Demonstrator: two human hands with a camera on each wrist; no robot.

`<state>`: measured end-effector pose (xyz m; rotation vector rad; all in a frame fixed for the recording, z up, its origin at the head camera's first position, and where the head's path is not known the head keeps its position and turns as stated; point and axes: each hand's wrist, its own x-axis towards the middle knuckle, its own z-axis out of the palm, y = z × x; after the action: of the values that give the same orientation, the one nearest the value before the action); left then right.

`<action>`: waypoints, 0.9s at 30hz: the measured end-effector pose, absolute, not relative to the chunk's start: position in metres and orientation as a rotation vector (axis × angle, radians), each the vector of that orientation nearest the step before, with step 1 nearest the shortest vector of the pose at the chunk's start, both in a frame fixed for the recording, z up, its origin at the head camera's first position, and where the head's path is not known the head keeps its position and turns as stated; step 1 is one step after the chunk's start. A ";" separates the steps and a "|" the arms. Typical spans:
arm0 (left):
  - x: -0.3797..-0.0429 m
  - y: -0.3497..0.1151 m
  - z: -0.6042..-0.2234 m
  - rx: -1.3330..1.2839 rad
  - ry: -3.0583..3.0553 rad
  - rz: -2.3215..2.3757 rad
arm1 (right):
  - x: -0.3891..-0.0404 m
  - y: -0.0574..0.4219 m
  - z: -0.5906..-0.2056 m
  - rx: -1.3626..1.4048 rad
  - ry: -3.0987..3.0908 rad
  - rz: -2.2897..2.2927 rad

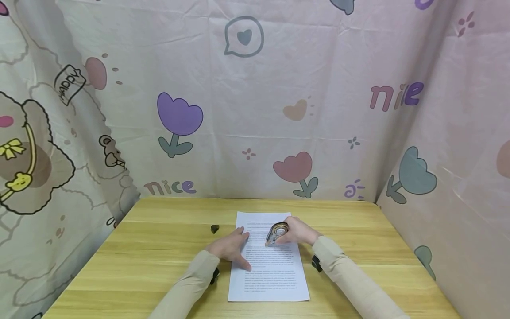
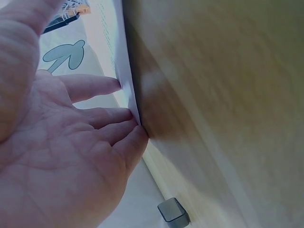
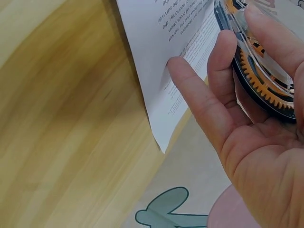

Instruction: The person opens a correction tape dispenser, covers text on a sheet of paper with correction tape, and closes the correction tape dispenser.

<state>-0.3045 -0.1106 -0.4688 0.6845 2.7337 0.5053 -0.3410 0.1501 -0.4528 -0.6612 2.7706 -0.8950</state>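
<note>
A printed sheet of paper (image 1: pixel 275 283) lies on the table. My right hand (image 1: pixel 296 230) grips a clear correction tape (image 1: pixel 277 232) with an orange gear inside, its tip down at the middle of the printed lines. In the right wrist view, the correction tape (image 3: pixel 266 80) sits between thumb and fingers, and the little finger touches the paper (image 3: pixel 156 71). My left hand (image 1: pixel 230 247) rests on the sheet's left edge with fingers spread and fairly straight. The left wrist view shows those fingertips (image 2: pixel 124 114) against the paper's edge.
A small dark cap-like piece (image 1: pixel 214 228) lies on the wooden table (image 1: pixel 159 248), left of the paper; it also shows in the left wrist view as a dark block (image 2: pixel 174 213). A patterned cloth (image 1: pixel 239 88) hangs behind the table and along both sides.
</note>
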 end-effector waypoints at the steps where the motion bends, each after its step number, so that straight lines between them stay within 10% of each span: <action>1: -0.304 -0.110 -0.468 0.686 2.734 0.510 | -0.341 0.151 -0.453 -0.658 2.772 -0.895; 27: -0.303 -0.109 -0.468 0.681 2.726 0.522 | -0.339 0.160 -0.450 -0.632 2.763 -0.925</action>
<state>-0.3034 -0.1087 -0.4677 0.6808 2.7263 0.5223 -0.3390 0.1600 -0.4503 -0.6320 2.7630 -0.9246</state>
